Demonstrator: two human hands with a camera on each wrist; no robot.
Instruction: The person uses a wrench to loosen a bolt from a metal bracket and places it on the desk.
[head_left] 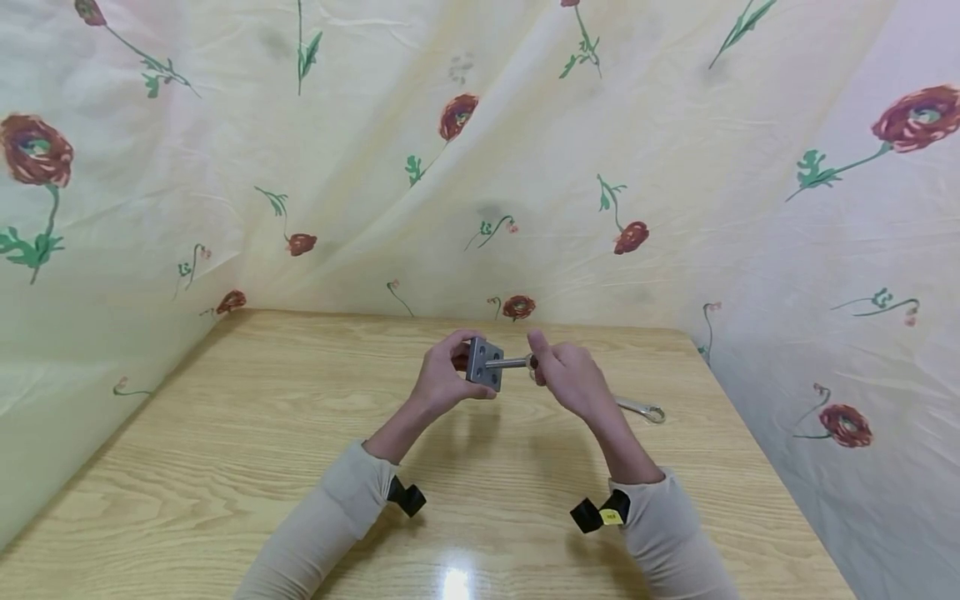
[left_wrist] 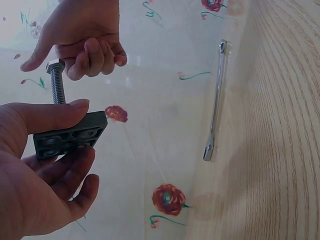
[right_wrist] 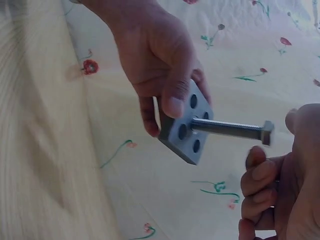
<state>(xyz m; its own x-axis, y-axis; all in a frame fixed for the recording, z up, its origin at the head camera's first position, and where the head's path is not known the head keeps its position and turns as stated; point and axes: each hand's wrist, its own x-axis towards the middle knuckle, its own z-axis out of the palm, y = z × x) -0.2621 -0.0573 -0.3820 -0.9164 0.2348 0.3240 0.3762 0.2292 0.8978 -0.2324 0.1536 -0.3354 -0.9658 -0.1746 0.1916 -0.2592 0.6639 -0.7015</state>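
My left hand point(head_left: 442, 375) grips a square grey metal block point(head_left: 483, 365) by its edges, thumb on one side and fingers on the other. Several holes surround the middle of the block point(right_wrist: 187, 127), from which a long threaded hex bolt point(right_wrist: 227, 129) sticks out toward my right hand point(head_left: 572, 375). The bolt's head point(right_wrist: 268, 133) lies beside the right index fingertip. In the left wrist view, the right hand point(left_wrist: 90, 40) has its fingers curled near the bolt's head point(left_wrist: 55, 65), while its thumb stretches away from them. Both hands are raised above the table.
A wooden table point(head_left: 225, 467) spreads beneath my arms. Behind the right forearm lies a silver wrench point(head_left: 641, 409), partly covered in the head view and showing full length in the left wrist view point(left_wrist: 216, 100). Flower-patterned cloth point(head_left: 360, 167) hangs behind and at both sides.
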